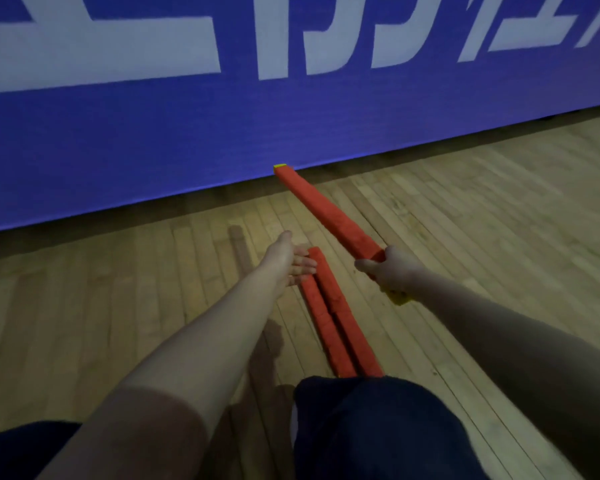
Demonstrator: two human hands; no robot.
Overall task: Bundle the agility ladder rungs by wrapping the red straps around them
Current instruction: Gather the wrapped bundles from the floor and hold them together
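Observation:
My right hand (392,270) is shut on a long bundle of yellow rungs wrapped in red strap (321,206), held up off the floor and pointing away toward the blue wall. Yellow rung ends show at its far tip (280,165) and below my right hand (400,297). Two more red-wrapped lengths (333,317) lie side by side on the wooden floor, running from my knee toward my left hand. My left hand (291,261) is open, palm facing right, with its fingertips at the far end of these lengths on the floor.
A blue wall banner (187,133) with large white lettering stands a short way ahead. The floor (482,209) is light wooden planks. My dark-clothed knee (378,427) covers the near ends of the floor lengths, and another dark-clothed leg is at bottom left.

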